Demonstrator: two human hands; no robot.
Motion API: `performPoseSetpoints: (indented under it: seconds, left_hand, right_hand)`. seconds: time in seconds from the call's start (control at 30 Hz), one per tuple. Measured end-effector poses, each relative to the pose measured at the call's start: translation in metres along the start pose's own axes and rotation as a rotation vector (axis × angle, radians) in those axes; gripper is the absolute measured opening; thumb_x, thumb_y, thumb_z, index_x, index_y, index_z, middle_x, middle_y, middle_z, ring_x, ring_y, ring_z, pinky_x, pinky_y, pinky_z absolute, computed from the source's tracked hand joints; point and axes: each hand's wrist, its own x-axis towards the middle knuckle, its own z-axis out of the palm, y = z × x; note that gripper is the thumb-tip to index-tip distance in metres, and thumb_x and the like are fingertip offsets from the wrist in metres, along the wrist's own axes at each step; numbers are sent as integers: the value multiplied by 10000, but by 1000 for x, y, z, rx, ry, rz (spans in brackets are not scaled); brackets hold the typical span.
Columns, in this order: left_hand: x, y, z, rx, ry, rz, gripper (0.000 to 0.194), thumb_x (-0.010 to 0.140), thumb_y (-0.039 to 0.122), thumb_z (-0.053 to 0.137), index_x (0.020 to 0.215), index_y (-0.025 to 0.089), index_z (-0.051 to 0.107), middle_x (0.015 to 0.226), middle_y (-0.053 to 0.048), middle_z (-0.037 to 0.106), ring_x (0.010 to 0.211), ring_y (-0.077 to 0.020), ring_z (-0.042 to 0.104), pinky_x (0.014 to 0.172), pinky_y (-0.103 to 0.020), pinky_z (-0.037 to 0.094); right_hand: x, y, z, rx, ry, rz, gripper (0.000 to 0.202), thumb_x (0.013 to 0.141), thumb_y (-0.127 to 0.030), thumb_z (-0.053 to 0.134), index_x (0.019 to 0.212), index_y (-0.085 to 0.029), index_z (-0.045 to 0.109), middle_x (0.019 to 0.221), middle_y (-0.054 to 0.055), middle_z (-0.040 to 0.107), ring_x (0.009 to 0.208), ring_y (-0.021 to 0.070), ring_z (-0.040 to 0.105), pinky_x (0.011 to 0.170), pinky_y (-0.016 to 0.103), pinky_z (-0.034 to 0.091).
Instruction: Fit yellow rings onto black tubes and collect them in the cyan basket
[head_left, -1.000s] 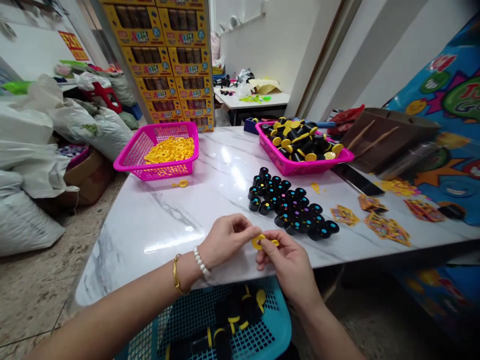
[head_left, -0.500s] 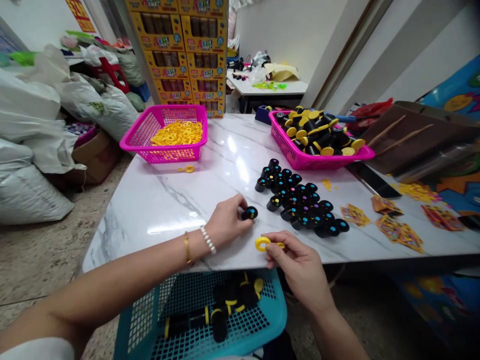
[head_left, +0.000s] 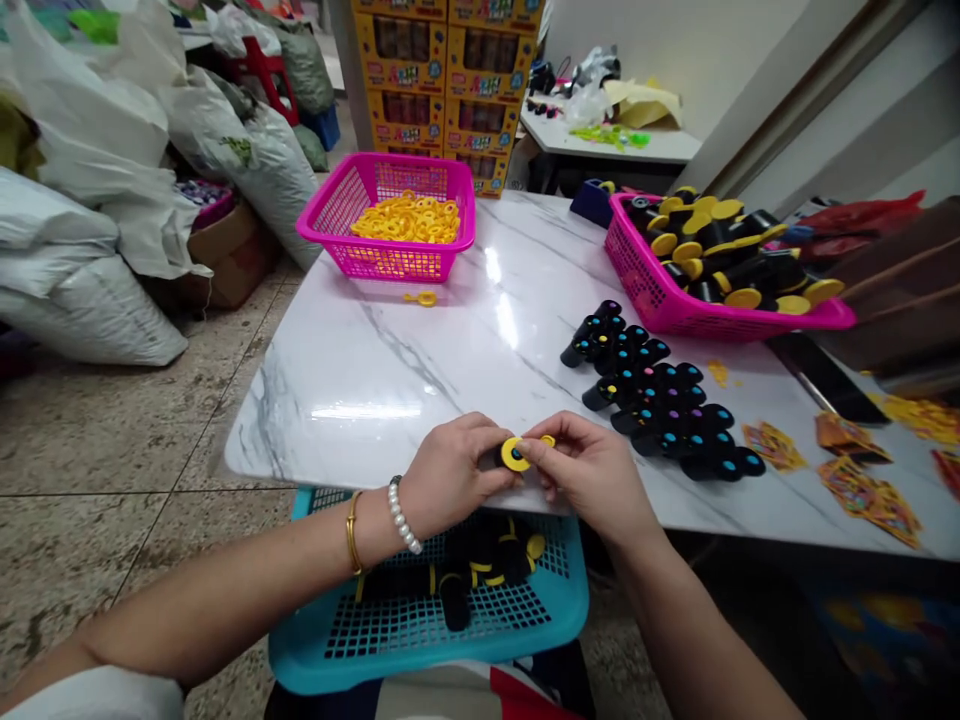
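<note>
My left hand (head_left: 461, 470) is closed around a small black cylinder (head_left: 489, 458), mostly hidden by the fingers. In my right hand (head_left: 592, 470) a yellow ring-shaped piece (head_left: 516, 456) is pinched between thumb and fingers, its ring lying against the cylinder's end. Through the ring's hole a dark centre with a bit of blue shows. Both hands meet above the table's front edge. Right of them, a group of black cylinders (head_left: 660, 395) stands on the table, most with blue, purple or yellow dots on top.
A pink basket (head_left: 315, 228) holds yellow ring pieces; one yellow piece (head_left: 426, 299) lies before it. Another pink basket (head_left: 675, 318) is heaped with yellow-capped black cylinders. A teal basket (head_left: 420, 650) sits below the edge. Printed cards (head_left: 870, 495) and a phone (head_left: 825, 380) lie at right.
My hands have come together: the yellow ring piece, held apart before, now rests against the end of the black cylinder. The view has shifted, moving the table's things rightward.
</note>
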Motion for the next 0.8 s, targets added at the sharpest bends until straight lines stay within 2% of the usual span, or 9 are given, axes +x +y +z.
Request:
performPoseSetpoints:
  seconds: [0.1, 0.23, 0.3, 0.4, 0.53, 0.6, 0.67, 0.73, 0.8]
  left_hand:
    - [-2, 1, -2, 8, -1, 0, 193, 748, 219, 706, 939, 230, 688, 859, -7, 626, 791, -140, 576, 717, -277, 470]
    - [0, 5, -9, 6, -44, -3, 207, 776, 343, 682, 922, 197, 685, 840, -31, 616, 766, -150, 569, 706, -296, 471]
    - [3, 6, -12, -5, -59, -33, 220, 834, 395, 614, 874, 191, 685, 792, -26, 602, 717, -136, 553, 682, -288, 462]
    - [5, 7, -11, 22, -57, -57, 246, 884, 380, 550, 805, 173, 658, 781, -27, 575, 707, -134, 533, 679, -291, 457]
    - [-2, 7, -3, 37, -1, 9, 211, 878, 324, 563, 1017, 167, 589, 966, -57, 569, 838, -160, 548, 755, -317, 484]
    - [-7, 6, 0, 65, 28, 63, 293, 856, 328, 595, 1103, 177, 547, 1065, -70, 544, 900, -173, 549, 782, -327, 497]
    - [-10, 4, 3, 113, 42, 96, 295, 856, 333, 594, 1108, 188, 546, 1088, -68, 533, 923, -181, 550, 795, -334, 505]
    - [-12, 3, 3, 147, 52, 108, 279, 869, 315, 573, 1113, 185, 546, 1079, -64, 538, 926, -184, 554, 807, -340, 508]
    - [-13, 2, 3, 155, 45, 112, 281, 866, 300, 574, 1118, 181, 547, 1070, -61, 542, 919, -183, 558, 812, -342, 510]
  right_hand:
    - [3, 2, -2, 69, -75, 35, 281, 747, -406, 722, 746, -164, 578, 480, -30, 584, 388, 92, 511, 394, 195, 434]
    - [0, 3, -3, 112, -114, 67, 277, 757, -390, 715, 764, -179, 535, 517, -31, 605, 433, 105, 555, 448, 218, 481]
    - [-2, 2, -2, 100, -131, 80, 270, 771, -388, 700, 783, -185, 522, 534, -28, 617, 457, 115, 578, 466, 224, 488]
    - [-2, 2, -1, 58, -140, 81, 258, 800, -398, 662, 808, -193, 504, 512, -45, 591, 439, 109, 561, 439, 202, 447]
    - [-4, 4, 0, 34, -96, 74, 264, 797, -414, 660, 814, -200, 505, 486, -91, 481, 378, 63, 412, 362, 164, 303]
    - [-6, 6, -1, 11, -57, 30, 261, 776, -399, 690, 822, -186, 546, 549, -70, 505, 436, 60, 420, 392, 168, 307]
    - [-9, 8, -2, 27, -14, -4, 251, 784, -397, 684, 858, -171, 601, 591, -48, 521, 480, 66, 435, 428, 178, 335]
    - [-11, 7, -4, 144, 12, -14, 275, 822, -421, 627, 907, -160, 643, 620, -28, 529, 501, 78, 454, 439, 193, 361]
    - [-10, 4, -6, 271, -33, 18, 310, 838, -430, 591, 952, -149, 656, 633, -17, 532, 502, 88, 476, 424, 201, 376]
